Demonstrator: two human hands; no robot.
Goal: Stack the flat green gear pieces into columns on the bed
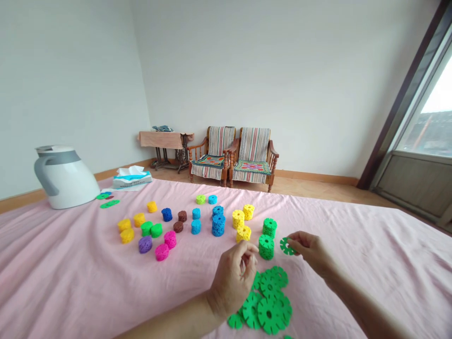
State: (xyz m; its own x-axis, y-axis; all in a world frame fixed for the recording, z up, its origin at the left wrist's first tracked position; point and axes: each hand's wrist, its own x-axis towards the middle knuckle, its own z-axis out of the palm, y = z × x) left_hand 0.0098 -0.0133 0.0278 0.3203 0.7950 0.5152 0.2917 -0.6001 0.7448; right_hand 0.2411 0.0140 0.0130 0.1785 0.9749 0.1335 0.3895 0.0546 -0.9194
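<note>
My right hand pinches a green notched plastic disc between thumb and fingertips, a little right of the stacks. To its left stands a stack of green discs, with another green stack just behind. My left hand hovers left of the front stack, fingers curled in and no piece visible in them. Below and between the hands lies a loose pile of green discs, partly overlapped by my left hand.
Yellow stacks, blue stacks, magenta stacks and several other coloured ones stand on the pink cloth. At the far left are a white-grey jug, a tissue box and flat discs. Two chairs stand beyond.
</note>
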